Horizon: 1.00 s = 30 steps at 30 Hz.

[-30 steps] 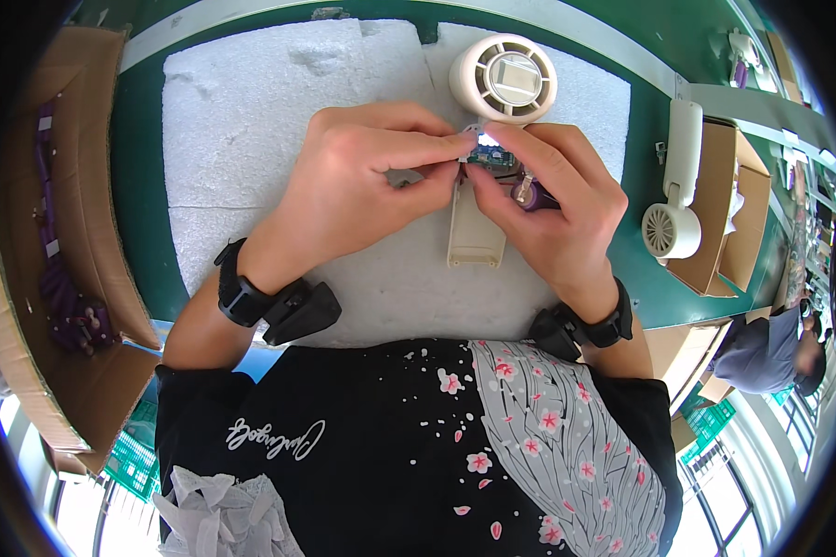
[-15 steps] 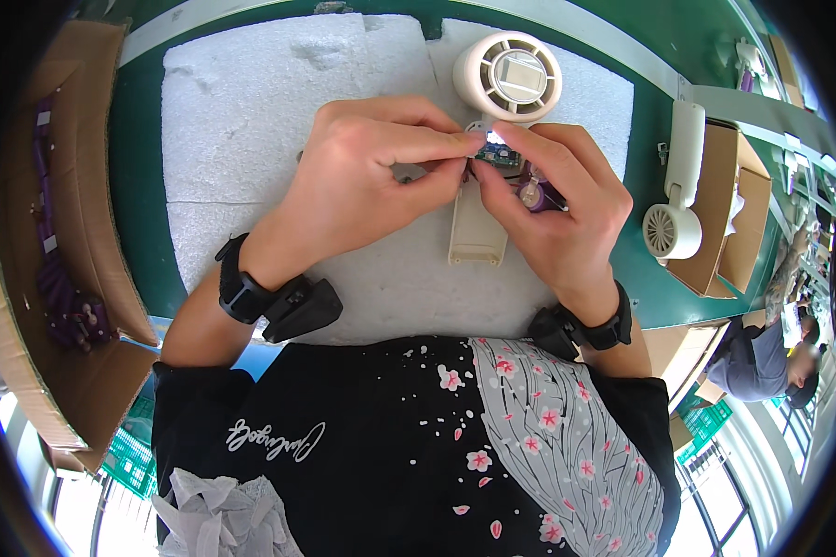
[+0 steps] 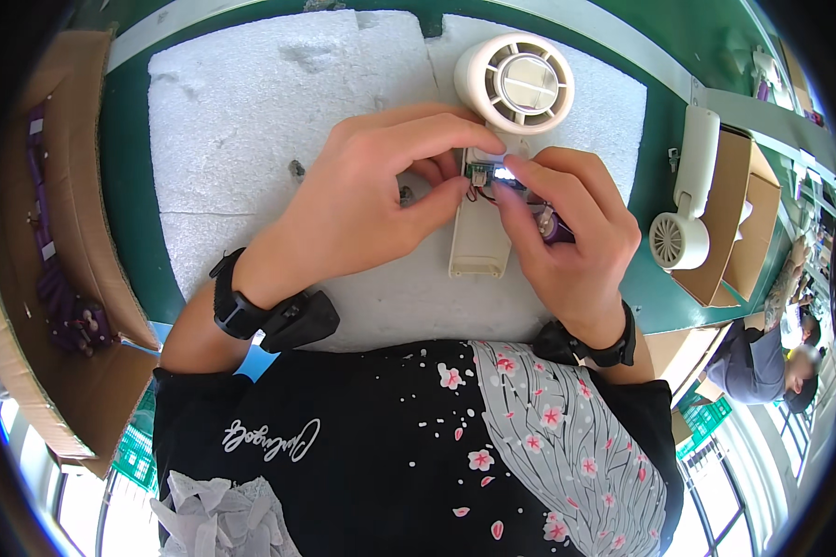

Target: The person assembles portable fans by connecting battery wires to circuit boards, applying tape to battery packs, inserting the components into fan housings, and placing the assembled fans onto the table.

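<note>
A cream handheld fan has its round head (image 3: 529, 82) at the far side and its opened handle shell (image 3: 478, 246) pointing toward me. Over the handle is a small green circuit board (image 3: 480, 174) with a bright white light on it and thin wires below. My right hand (image 3: 576, 227) pinches the board's right part between thumb and index finger. A purple cylindrical battery (image 3: 555, 226) shows beneath that hand, partly hidden. My left hand (image 3: 381, 181) arches beside the board's left end, thumb and index finger apart, with nothing between them that I can see.
White foam sheets (image 3: 241, 121) cover the green table (image 3: 130, 176). A cardboard box (image 3: 111, 241) at left holds purple wrapped parts (image 3: 60, 297). At right lie another cream fan (image 3: 683, 232) and a small open cardboard box (image 3: 748, 232). A person (image 3: 757, 362) is farther right.
The circuit board has come down slightly toward me over the handle. My left thumb and index finger have parted from it, while my right hand keeps its pinch.
</note>
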Each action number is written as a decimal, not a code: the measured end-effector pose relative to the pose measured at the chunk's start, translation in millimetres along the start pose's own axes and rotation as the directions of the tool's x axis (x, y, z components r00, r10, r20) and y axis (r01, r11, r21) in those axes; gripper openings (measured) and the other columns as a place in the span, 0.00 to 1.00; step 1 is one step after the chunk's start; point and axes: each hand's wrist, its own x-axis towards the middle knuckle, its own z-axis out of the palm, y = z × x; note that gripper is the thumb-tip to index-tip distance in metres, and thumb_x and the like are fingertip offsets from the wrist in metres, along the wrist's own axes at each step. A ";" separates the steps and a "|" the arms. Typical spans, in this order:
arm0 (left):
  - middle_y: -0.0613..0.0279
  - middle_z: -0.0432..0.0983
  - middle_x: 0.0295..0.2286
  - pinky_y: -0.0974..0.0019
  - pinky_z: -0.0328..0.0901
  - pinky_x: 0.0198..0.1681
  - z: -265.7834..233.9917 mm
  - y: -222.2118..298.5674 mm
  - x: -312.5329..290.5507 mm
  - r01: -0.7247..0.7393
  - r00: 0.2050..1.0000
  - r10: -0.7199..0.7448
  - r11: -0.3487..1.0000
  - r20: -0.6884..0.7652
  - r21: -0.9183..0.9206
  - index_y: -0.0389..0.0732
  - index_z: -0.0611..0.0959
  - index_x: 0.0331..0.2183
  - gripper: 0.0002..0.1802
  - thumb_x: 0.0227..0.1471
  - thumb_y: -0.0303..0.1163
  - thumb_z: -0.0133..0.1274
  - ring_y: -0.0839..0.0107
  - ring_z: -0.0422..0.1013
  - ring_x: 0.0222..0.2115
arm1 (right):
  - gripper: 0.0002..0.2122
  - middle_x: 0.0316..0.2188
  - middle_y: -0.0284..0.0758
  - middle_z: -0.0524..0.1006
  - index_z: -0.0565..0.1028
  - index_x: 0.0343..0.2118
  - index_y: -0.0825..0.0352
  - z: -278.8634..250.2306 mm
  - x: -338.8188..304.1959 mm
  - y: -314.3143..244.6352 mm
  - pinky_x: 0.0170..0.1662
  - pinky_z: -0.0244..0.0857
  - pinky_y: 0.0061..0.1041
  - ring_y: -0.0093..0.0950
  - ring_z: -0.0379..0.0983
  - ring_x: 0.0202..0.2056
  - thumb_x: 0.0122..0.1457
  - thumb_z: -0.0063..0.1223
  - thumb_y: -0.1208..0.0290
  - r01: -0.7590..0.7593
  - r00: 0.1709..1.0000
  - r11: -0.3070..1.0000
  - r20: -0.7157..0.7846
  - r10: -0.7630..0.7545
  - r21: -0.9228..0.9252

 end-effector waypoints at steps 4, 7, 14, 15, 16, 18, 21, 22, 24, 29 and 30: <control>0.58 0.76 0.40 0.71 0.72 0.38 0.0 0.2 -0.5 0.028 1.000 -0.028 1.000 0.007 -0.009 0.36 0.79 0.43 0.20 0.46 0.12 0.52 0.73 0.75 0.32 | 0.12 0.30 0.37 0.76 0.79 0.33 0.69 1.2 0.1 0.2 0.26 0.66 0.19 0.24 0.73 0.24 0.43 0.66 0.82 0.018 1.000 1.000 -0.011 -0.018 -0.012; 0.57 0.77 0.40 0.71 0.72 0.39 -0.7 0.6 -0.2 0.032 0.999 -0.032 0.999 0.016 -0.010 0.36 0.79 0.44 0.20 0.47 0.13 0.51 0.72 0.76 0.35 | 0.12 0.30 0.37 0.76 0.79 0.34 0.69 1.8 -0.2 -0.8 0.26 0.66 0.19 0.24 0.73 0.24 0.43 0.66 0.82 0.009 1.000 1.000 -0.019 -0.010 -0.016; 0.58 0.78 0.40 0.70 0.72 0.41 0.5 1.6 -0.2 0.058 0.998 -0.058 0.998 0.003 -0.033 0.36 0.79 0.44 0.18 0.51 0.14 0.50 0.71 0.77 0.38 | 0.12 0.30 0.37 0.76 0.79 0.33 0.69 1.2 0.6 -0.1 0.25 0.65 0.19 0.24 0.73 0.24 0.43 0.65 0.83 0.063 0.998 0.995 -0.025 -0.066 -0.083; 0.58 0.78 0.40 0.70 0.72 0.41 0.7 1.8 -0.2 0.070 0.998 -0.070 0.997 0.005 -0.043 0.36 0.79 0.45 0.17 0.51 0.14 0.50 0.72 0.77 0.38 | 0.12 0.30 0.37 0.76 0.79 0.33 0.69 1.0 0.8 -1.0 0.25 0.65 0.19 0.24 0.73 0.24 0.43 0.65 0.83 0.064 0.998 0.995 -0.025 -0.066 -0.083; 0.58 0.78 0.40 0.70 0.72 0.41 1.0 1.6 -0.3 0.070 0.998 -0.070 0.997 0.005 -0.044 0.36 0.79 0.45 0.17 0.51 0.14 0.50 0.72 0.77 0.38 | 0.12 0.30 0.36 0.75 0.79 0.33 0.69 0.6 1.1 -2.8 0.25 0.65 0.19 0.24 0.73 0.24 0.43 0.65 0.83 0.052 0.998 0.994 -0.014 -0.053 -0.097; 0.59 0.79 0.39 0.70 0.72 0.41 2.0 0.4 -1.1 0.087 0.996 -0.088 0.995 -0.016 -0.050 0.36 0.79 0.45 0.17 0.52 0.15 0.50 0.72 0.77 0.37 | 0.11 0.30 0.36 0.75 0.79 0.32 0.69 0.1 1.3 -5.6 0.25 0.64 0.19 0.24 0.72 0.24 0.43 0.65 0.83 0.029 1.000 0.992 0.008 -0.028 -0.123; 0.58 0.79 0.39 0.70 0.72 0.40 4.0 -0.5 -1.5 0.083 0.995 -0.086 0.995 -0.042 -0.061 0.36 0.80 0.44 0.17 0.52 0.15 0.50 0.72 0.77 0.37 | 0.12 0.30 0.35 0.75 0.79 0.33 0.69 2.3 0.9 -3.1 0.25 0.63 0.18 0.23 0.71 0.23 0.43 0.65 0.83 0.040 0.999 0.994 -0.016 -0.042 -0.102; 0.58 0.79 0.39 0.70 0.73 0.39 4.9 -0.7 -1.2 0.069 0.996 -0.073 0.995 -0.057 -0.071 0.37 0.81 0.44 0.17 0.51 0.15 0.51 0.71 0.77 0.37 | 0.12 0.30 0.35 0.75 0.79 0.34 0.69 2.6 1.0 -2.3 0.25 0.63 0.18 0.23 0.70 0.23 0.43 0.65 0.82 0.045 0.998 0.995 -0.028 -0.048 -0.093; 0.57 0.79 0.39 0.70 0.73 0.39 4.4 -1.0 -0.6 0.054 0.996 -0.060 0.995 -0.070 -0.080 0.38 0.82 0.43 0.18 0.50 0.14 0.51 0.70 0.78 0.36 | 0.12 0.30 0.35 0.75 0.78 0.34 0.69 1.3 4.0 -4.1 0.25 0.62 0.18 0.22 0.69 0.22 0.44 0.65 0.82 -0.001 0.999 0.997 -0.035 -0.001 -0.076; 0.54 0.79 0.38 0.70 0.72 0.37 0.4 2.3 0.6 -0.116 0.993 0.122 0.959 -0.006 0.258 0.41 0.85 0.39 0.20 0.44 0.13 0.53 0.66 0.78 0.34 | 0.11 0.29 0.34 0.75 0.76 0.32 0.69 -2.0 6.2 -1.6 0.25 0.61 0.17 0.19 0.67 0.22 0.45 0.65 0.80 -0.172 0.984 0.985 0.040 0.171 0.011; 0.54 0.79 0.38 0.70 0.72 0.37 1.7 4.5 0.6 -0.106 0.993 0.114 0.957 -0.012 0.271 0.41 0.85 0.39 0.20 0.43 0.13 0.54 0.65 0.78 0.34 | 0.11 0.29 0.33 0.74 0.75 0.31 0.69 -3.4 5.6 -0.3 0.26 0.61 0.17 0.18 0.66 0.23 0.45 0.65 0.79 -0.212 0.974 0.977 0.086 0.209 0.034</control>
